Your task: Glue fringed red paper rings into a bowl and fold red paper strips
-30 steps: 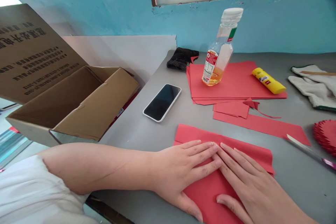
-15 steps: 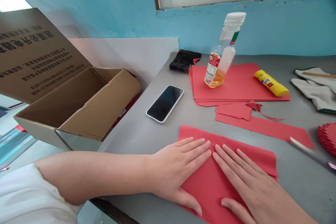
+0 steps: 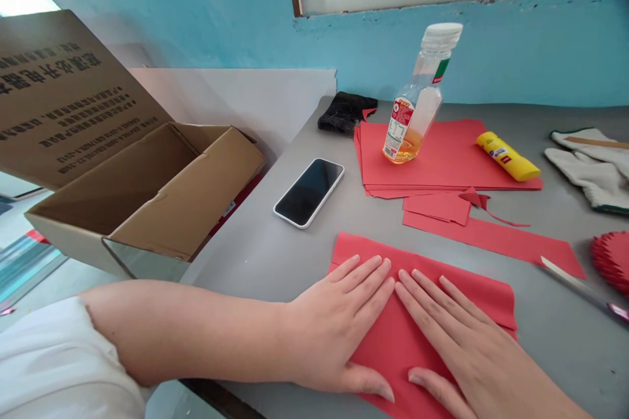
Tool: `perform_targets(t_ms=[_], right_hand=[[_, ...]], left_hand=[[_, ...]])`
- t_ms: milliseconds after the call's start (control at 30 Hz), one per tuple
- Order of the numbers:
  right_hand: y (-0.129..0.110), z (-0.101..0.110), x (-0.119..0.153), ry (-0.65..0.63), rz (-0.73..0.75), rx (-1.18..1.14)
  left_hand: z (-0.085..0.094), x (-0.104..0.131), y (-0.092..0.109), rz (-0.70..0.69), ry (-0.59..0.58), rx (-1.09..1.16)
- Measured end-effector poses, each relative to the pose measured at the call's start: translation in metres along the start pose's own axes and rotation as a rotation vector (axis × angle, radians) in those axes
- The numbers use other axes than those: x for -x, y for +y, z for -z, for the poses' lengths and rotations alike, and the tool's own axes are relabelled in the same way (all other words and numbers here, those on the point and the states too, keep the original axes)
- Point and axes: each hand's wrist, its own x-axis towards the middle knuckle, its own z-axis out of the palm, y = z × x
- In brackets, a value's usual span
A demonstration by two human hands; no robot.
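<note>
A folded sheet of red paper (image 3: 393, 347) lies on the grey table in front of me, its folded edge at the far side. My left hand (image 3: 346, 324) rests flat on its left part, fingers stretched out and thumb apart. On the right part lies my right hand (image 3: 466, 347), also flat with the fingers extended. The fingertips of both hands almost meet near the middle of the fold. Neither hand grips anything. Part of the paper is hidden under the hands and past the lower edge of the view.
Beyond the paper lie a phone (image 3: 309, 193), red strips (image 3: 501, 239) and a stack of red paper (image 3: 457, 150) bearing a bottle (image 3: 410, 111) and a yellow tube (image 3: 508, 156). A pointed blade (image 3: 574, 281) and gloves (image 3: 590, 163) are at right. An open cardboard box (image 3: 181, 196) stands left.
My left thumb has shifted right, closer to my right thumb, and the left forearm has moved slightly. Both hands still lie flat on the red paper.
</note>
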Motion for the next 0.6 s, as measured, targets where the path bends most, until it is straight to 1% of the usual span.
perform_targets(t_ms=[100, 333, 600], right_hand=[[0.0, -0.0002, -0.0003, 0.0, 0.003, 0.004], [0.0007, -0.0014, -0.0003, 0.02, 0.008, -0.001], [0.0004, -0.0019, 0.0004, -0.031, 0.0, -0.022]], left_hand=[[0.0003, 0.0003, 0.0, 0.0, -0.02, -0.016], [-0.0001, -0.0007, 0.0003, -0.017, -0.023, -0.018], [0.001, -0.001, -0.0006, -0.016, -0.034, 0.0]])
